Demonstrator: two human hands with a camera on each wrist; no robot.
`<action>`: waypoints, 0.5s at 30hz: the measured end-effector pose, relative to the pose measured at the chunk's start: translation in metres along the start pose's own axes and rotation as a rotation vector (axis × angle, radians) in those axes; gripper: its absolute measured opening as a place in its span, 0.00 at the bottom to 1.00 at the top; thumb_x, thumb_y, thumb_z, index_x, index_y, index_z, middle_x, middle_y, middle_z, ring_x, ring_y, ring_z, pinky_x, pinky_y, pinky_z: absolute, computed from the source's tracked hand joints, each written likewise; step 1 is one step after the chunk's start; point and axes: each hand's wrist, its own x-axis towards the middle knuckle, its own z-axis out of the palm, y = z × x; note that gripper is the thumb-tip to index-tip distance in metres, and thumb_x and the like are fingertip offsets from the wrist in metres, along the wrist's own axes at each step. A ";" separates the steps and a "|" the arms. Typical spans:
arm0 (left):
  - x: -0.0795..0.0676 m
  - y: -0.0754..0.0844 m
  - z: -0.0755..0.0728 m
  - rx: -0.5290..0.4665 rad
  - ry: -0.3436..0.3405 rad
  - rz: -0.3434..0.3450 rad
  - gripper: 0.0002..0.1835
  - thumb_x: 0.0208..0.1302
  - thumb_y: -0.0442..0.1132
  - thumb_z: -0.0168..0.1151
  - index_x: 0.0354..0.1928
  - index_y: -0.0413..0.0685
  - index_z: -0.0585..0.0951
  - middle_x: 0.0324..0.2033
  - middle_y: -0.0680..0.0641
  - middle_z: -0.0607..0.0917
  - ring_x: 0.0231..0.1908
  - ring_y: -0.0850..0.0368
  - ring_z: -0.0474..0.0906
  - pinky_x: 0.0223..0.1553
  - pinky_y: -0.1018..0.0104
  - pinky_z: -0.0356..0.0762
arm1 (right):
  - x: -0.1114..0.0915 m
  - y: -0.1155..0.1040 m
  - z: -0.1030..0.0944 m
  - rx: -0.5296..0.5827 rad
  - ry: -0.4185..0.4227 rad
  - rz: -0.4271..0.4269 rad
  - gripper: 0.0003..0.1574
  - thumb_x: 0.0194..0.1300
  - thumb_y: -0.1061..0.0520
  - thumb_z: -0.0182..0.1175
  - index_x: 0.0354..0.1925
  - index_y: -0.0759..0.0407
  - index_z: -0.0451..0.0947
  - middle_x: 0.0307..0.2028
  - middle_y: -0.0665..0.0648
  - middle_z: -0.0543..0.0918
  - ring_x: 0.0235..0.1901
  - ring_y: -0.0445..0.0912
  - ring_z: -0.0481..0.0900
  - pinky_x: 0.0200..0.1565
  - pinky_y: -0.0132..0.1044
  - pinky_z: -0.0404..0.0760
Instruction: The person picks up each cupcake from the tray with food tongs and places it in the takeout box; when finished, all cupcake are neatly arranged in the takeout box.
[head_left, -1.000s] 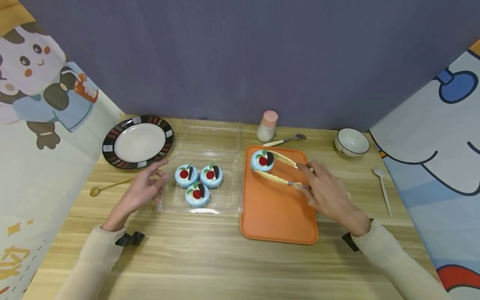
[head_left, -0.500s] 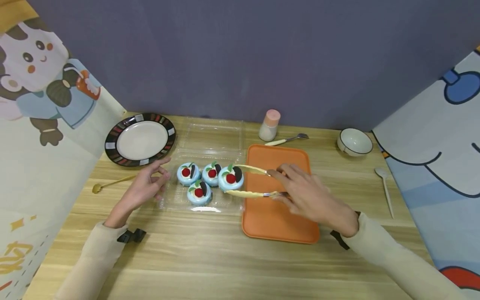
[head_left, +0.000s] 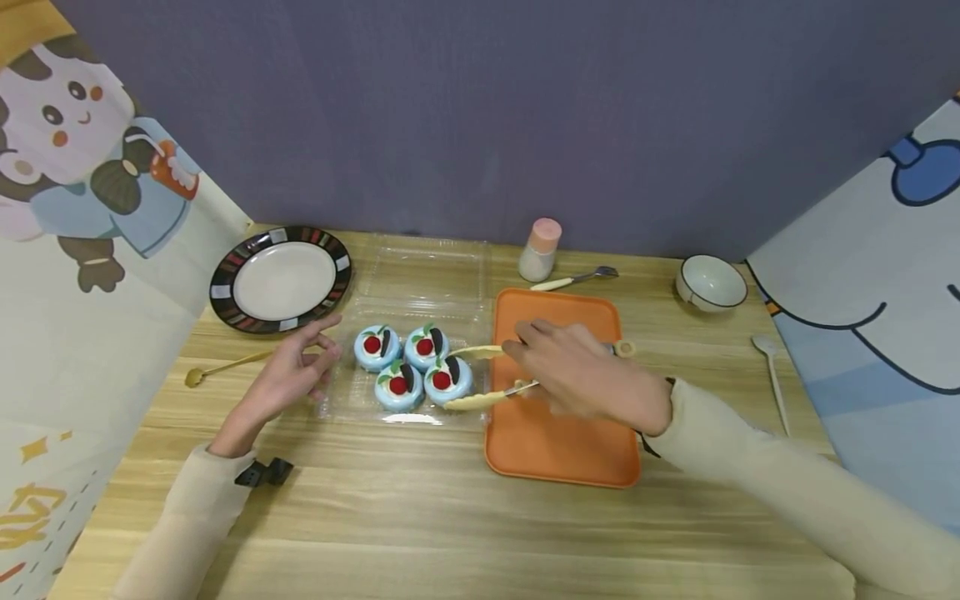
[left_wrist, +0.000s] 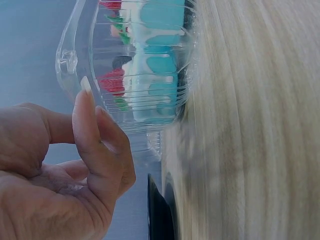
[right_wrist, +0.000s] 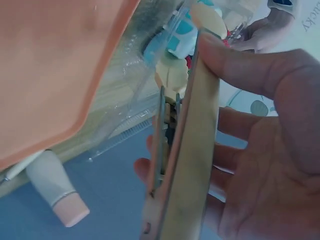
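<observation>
My right hand (head_left: 581, 367) grips a pair of tongs (head_left: 474, 402) with cream-coloured tips. The two tips lie on either side of a small blue cake (head_left: 448, 385) topped with a red berry, a dark biscuit and green leaves. This cake sits at the front right of the group in an open clear plastic container (head_left: 468, 317), beside several matching cakes (head_left: 377, 348). My left hand (head_left: 288, 375) is at the container's left side, fingers loosely bent. In the left wrist view a fingertip (left_wrist: 86, 85) is right at the clear rim.
An orange tray (head_left: 570, 454) lies under my right hand. Behind it are a pink-capped shaker (head_left: 538, 250) and a fork (head_left: 573, 279). A dark-rimmed plate (head_left: 285, 282) and gold spoon (head_left: 225, 367) are at left. A bowl (head_left: 711, 283) and pale spoon (head_left: 771, 383) are at right.
My right hand has carried the blue cake in the tongs leftward from the orange tray into the clear container, and the tong tips have spread slightly. My left hand has stayed in place.
</observation>
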 end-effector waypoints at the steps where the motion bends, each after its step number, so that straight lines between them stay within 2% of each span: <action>1: 0.000 0.000 0.000 -0.001 -0.001 0.000 0.31 0.75 0.36 0.50 0.76 0.49 0.56 0.46 0.34 0.73 0.24 0.61 0.76 0.18 0.60 0.83 | 0.003 0.000 -0.002 -0.004 -0.028 0.003 0.29 0.53 0.45 0.74 0.50 0.53 0.76 0.38 0.52 0.75 0.33 0.46 0.73 0.14 0.29 0.61; 4: 0.000 0.001 0.001 -0.006 -0.001 -0.001 0.31 0.75 0.36 0.50 0.76 0.49 0.56 0.46 0.34 0.73 0.24 0.61 0.76 0.18 0.60 0.83 | 0.011 -0.001 -0.005 -0.012 -0.110 0.017 0.31 0.54 0.46 0.74 0.53 0.53 0.76 0.42 0.53 0.76 0.37 0.47 0.74 0.17 0.31 0.68; 7: -0.001 0.002 0.001 -0.004 -0.002 -0.002 0.31 0.75 0.36 0.50 0.76 0.49 0.56 0.46 0.34 0.73 0.23 0.61 0.76 0.18 0.60 0.83 | 0.015 -0.002 -0.007 -0.016 -0.151 0.029 0.33 0.55 0.45 0.73 0.56 0.54 0.75 0.46 0.54 0.77 0.41 0.48 0.74 0.21 0.34 0.74; 15: -0.001 0.002 0.000 0.001 -0.003 -0.011 0.31 0.75 0.36 0.50 0.76 0.50 0.56 0.47 0.34 0.73 0.23 0.61 0.76 0.18 0.60 0.83 | 0.022 -0.004 -0.014 -0.042 -0.215 0.024 0.35 0.57 0.42 0.71 0.58 0.54 0.75 0.50 0.54 0.76 0.43 0.48 0.74 0.22 0.33 0.74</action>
